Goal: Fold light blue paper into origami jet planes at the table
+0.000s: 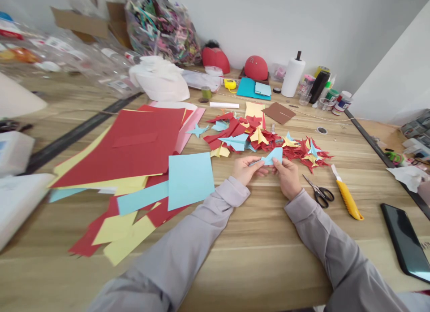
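Note:
A small folded piece of light blue paper (276, 154) is held up between both hands, just above the wooden table. My left hand (247, 169) pinches its left end between thumb and fingers. At the lower right side, my right hand (287, 175) grips it with the thumb pressed on the front. Right behind the hands lies a heap of folded paper pieces (231, 132) in red, blue and yellow. More folded red pieces (311, 156) with pointed tips are piled to the right. A flat blue sheet (191, 179) rests left of my left hand.
Black-handled scissors (323, 196), a yellow utility knife (349, 200) and a phone (405, 238) lie at the right. Stacked red sheets (144, 146) and paper strips cover the left. Along the back stand a white bottle (293, 79), red domes (255, 67) and a stuffed plastic bag (163, 32).

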Demonstrator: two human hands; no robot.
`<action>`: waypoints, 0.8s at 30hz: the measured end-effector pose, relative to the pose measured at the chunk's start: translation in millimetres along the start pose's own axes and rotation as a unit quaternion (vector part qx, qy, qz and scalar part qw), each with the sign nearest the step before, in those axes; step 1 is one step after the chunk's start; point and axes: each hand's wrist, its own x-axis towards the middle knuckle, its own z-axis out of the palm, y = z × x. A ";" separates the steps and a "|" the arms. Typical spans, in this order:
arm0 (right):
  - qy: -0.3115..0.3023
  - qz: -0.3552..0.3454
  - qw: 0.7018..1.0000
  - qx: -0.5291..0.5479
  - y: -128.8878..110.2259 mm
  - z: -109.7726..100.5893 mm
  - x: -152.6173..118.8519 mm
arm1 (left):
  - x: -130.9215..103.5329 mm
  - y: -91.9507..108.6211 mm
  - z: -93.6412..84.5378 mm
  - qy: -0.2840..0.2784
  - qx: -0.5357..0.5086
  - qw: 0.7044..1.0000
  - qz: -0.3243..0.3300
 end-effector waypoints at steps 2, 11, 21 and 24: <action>0.010 0.004 1.000 0.010 -0.4 0.4 0.4 | 0.3 0.2 -1.0 -0.005 -0.009 1.000 -0.006; 0.001 0.008 1.000 -0.005 -7.8 3.2 -2.4 | -2.0 1.1 -0.5 -0.025 0.012 1.000 -0.005; -0.029 -0.003 1.000 0.003 -5.1 0.3 -2.5 | -5.3 4.3 2.6 -0.022 0.024 0.999 0.001; -0.011 0.000 1.000 0.026 -1.7 -0.4 -0.5 | -4.8 5.2 2.8 -0.002 0.004 1.000 -0.002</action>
